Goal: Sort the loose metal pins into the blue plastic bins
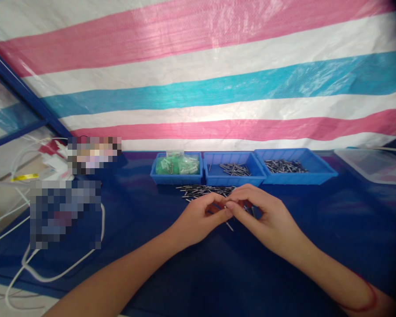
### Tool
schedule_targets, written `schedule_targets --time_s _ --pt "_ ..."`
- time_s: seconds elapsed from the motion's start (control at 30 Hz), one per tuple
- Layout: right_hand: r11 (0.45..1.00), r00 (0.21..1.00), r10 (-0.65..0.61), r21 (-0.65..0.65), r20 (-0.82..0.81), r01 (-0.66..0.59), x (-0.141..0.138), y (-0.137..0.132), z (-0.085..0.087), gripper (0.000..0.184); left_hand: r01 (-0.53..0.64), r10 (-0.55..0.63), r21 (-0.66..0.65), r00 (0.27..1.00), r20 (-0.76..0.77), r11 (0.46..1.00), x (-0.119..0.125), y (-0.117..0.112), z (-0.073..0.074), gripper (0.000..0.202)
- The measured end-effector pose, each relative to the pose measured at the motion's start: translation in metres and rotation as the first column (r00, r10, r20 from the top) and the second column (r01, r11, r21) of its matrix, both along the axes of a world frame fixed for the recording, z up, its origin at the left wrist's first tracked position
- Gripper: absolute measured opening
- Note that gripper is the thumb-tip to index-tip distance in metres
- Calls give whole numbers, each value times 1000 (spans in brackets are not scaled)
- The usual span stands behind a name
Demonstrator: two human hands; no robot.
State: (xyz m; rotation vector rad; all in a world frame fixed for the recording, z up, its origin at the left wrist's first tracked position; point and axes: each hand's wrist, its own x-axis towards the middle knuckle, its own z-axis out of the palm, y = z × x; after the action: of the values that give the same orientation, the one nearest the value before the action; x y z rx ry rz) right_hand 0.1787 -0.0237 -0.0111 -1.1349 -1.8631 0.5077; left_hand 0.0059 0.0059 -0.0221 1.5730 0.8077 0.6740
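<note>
My left hand (193, 220) and my right hand (270, 215) meet at the fingertips over the blue table, both in a closed pinch. What they pinch is small and mostly hidden by the fingers. Just below the fingertips shows a thin metal pin (230, 227); I cannot tell whether it is held or lies on the table. Behind the hands spreads a loose pile of dark and silvery thin metal pins (198, 191), partly covered by my fingers.
Three blue bins line the back: one with green-tinted bags (176, 165), a middle one with pins (236, 169), a right one with short dark metal pieces (284, 166). A clear plastic lid (366, 165) lies at right. White cables (102, 224) loop at left. Striped sheeting (198, 94) hangs behind.
</note>
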Motion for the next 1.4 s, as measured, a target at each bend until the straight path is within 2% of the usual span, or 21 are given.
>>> schedule_targets --time_s 0.17,0.37,0.5,0.57,0.63,0.7,0.8,0.83,0.87,0.97,1.07,1.1,1.17,1.3,1.4 --pt "1000 999 24 8 -24 -24 2 0 3 10 -67 67 31 998 -3 997 0 0 1 22" --pt "998 998 7 -63 -70 -11 3 2 4 11 -177 174 115 984 34 977 -5 3 4 24" --pt "991 999 32 -126 -32 -36 3 4 2 16 -180 194 208 980 -47 961 -7 3 8 28" --pt "992 1000 -27 -122 -11 25 9 7 1 17 -155 200 291 971 -131 944 -8 4 12 29" --pt "986 987 -157 -60 24 158 22 14 2 17 -101 213 413 948 -236 905 -11 6 17 28" --pt "943 940 -331 40 77 329 44 23 4 16 -5 226 546 913 -339 838 -14 9 21 24" --pt "805 785 -591 199 186 559 85 36 7 13 150 262 680 846 -464 718 -19 12 21 21" --pt "749 708 -662 254 246 612 98 40 8 13 189 282 702 821 -497 687 -20 13 20 21" --pt "711 663 -703 276 258 646 110 43 7 12 223 301 714 794 -528 664 -21 14 19 22" --pt "614 548 -789 332 276 716 135 50 3 11 292 353 720 719 -599 629 -23 15 16 22" --pt "574 509 -819 368 266 731 135 53 -1 16 329 395 714 656 -643 618 -25 16 14 23" --pt "580 514 -815 374 268 724 130 52 -1 20 338 406 711 637 -655 617 -25 16 14 23" --pt "628 558 -778 380 289 679 113 49 0 27 357 419 700 603 -679 619 -26 17 15 23" --pt "778 730 -615 383 299 499 71 35 3 25 409 407 664 555 -725 626 -27 19 15 22" --pt "886 839 -434 327 329 329 43 24 1 22 433 405 657 541 -737 617 -27 19 14 23"
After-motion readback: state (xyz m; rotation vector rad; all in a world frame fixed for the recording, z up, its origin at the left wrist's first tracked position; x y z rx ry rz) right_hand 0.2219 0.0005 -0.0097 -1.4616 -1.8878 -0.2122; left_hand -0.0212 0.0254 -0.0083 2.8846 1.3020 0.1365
